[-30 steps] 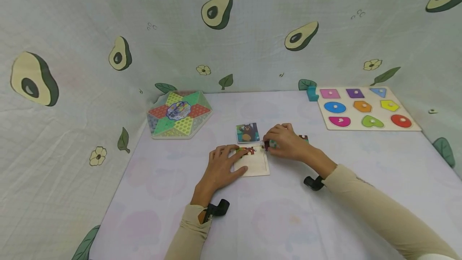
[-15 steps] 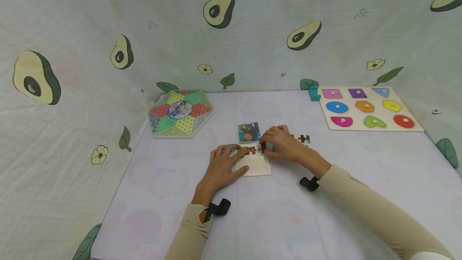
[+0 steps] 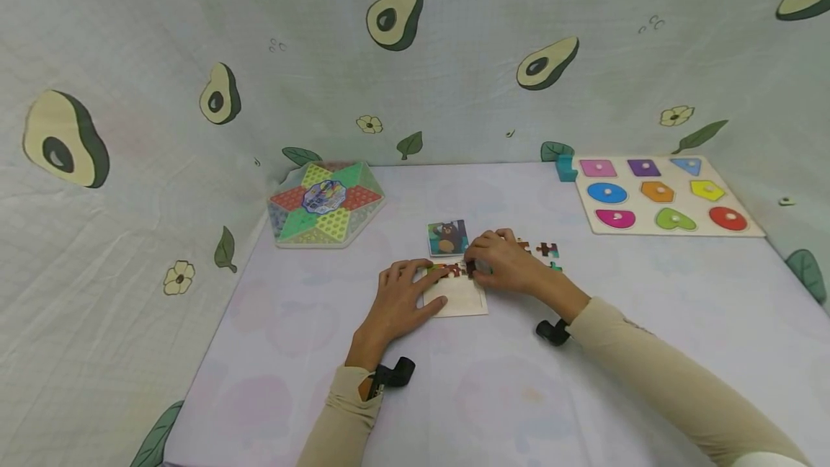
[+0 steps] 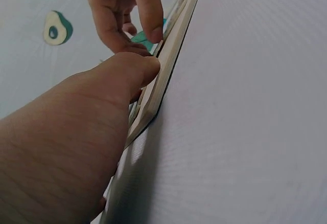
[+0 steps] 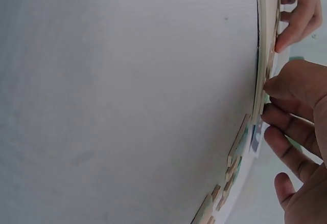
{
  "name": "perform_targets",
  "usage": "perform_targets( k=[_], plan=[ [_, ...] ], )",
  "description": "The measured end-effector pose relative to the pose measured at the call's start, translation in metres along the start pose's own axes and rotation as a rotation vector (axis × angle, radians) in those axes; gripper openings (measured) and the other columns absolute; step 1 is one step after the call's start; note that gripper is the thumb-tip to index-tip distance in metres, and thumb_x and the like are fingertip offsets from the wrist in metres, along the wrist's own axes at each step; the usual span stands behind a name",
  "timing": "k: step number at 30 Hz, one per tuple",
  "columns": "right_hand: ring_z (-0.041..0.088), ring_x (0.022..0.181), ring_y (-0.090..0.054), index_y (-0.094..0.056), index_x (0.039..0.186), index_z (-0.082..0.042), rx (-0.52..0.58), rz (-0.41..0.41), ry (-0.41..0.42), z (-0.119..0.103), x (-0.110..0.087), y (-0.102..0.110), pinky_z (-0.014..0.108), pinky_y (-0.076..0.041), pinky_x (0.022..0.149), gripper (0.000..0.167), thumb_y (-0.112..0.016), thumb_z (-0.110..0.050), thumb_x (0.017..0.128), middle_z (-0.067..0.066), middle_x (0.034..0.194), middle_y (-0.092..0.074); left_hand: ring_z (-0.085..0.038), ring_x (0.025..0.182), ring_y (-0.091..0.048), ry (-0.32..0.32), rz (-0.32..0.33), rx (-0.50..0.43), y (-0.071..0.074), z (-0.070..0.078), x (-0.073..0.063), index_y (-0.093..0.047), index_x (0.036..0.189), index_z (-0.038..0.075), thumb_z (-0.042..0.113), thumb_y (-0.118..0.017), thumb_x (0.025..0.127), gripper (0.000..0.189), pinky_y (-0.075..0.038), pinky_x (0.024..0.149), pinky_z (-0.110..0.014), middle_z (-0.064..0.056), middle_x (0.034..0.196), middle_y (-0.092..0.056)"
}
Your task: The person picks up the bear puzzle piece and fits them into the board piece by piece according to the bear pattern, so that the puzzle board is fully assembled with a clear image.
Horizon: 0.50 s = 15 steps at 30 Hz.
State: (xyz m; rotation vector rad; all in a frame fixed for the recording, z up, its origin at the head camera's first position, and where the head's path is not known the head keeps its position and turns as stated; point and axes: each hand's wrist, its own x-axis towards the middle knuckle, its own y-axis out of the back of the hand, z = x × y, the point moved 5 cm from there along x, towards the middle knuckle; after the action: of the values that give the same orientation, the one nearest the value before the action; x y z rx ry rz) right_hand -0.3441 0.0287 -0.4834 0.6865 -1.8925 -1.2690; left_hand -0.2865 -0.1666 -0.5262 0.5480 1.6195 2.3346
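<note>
A shallow wooden puzzle tray lies flat on the table, with red-brown and green jigsaw pieces along its far edge. My left hand rests on the tray's left side; its forefinger touches the pieces there, and the thumb lies on the tray, as the left wrist view also shows. At the tray's far right corner my right hand pinches a dark brown jigsaw piece between thumb and fingers, down at the row. Right behind the tray is a square bear picture. Fingers partly hide the held piece.
Several loose jigsaw pieces lie right of the right hand, partly covered by it. A hexagonal patterned box stands back left. At the back right are a shape board with knobbed pieces and a teal block.
My right hand has moved slightly left and toward me, bringing its jigsaw piece down onto the tray's far right corner. More loose pieces show behind it. The left hand stays put.
</note>
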Motion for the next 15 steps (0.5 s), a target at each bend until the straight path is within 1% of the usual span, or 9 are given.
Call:
perform_targets(
  k=[5,9,15],
  plan=[
    [0.026,0.104,-0.057,-0.076,0.1,-0.011,0.012,-0.007,0.014,-0.0031,0.0001,-0.0009,0.052,-0.038,0.088,0.013,-0.077,-0.012,0.087,0.004,0.107,-0.067,-0.026,0.13,-0.034,0.004,0.01,-0.002,-0.0005,-0.0007,0.0001,-0.047,0.15,0.037,0.057,-0.047,0.101,0.052,-0.028,0.1,-0.05,0.001,0.147,-0.042],
    [0.025,0.106,-0.056,-0.078,0.099,-0.012,0.009,-0.023,0.018,-0.0044,-0.0004,-0.0008,0.052,-0.038,0.088,0.011,-0.077,-0.011,0.088,0.003,0.107,-0.067,-0.027,0.129,-0.035,0.002,0.02,-0.008,0.0001,-0.001,-0.0003,-0.048,0.15,0.036,0.055,-0.044,0.103,0.051,-0.028,0.1,-0.051,-0.001,0.147,-0.043],
    [0.022,0.103,-0.057,-0.081,0.099,-0.014,-0.022,-0.021,0.033,-0.0052,0.0003,0.0028,0.052,-0.037,0.088,0.013,-0.079,-0.012,0.086,-0.001,0.102,-0.067,-0.028,0.129,-0.036,0.0,0.029,-0.023,0.0009,-0.0001,-0.0004,-0.05,0.149,0.035,0.053,-0.046,0.103,0.049,-0.028,0.101,-0.052,-0.001,0.147,-0.044]
  ],
)
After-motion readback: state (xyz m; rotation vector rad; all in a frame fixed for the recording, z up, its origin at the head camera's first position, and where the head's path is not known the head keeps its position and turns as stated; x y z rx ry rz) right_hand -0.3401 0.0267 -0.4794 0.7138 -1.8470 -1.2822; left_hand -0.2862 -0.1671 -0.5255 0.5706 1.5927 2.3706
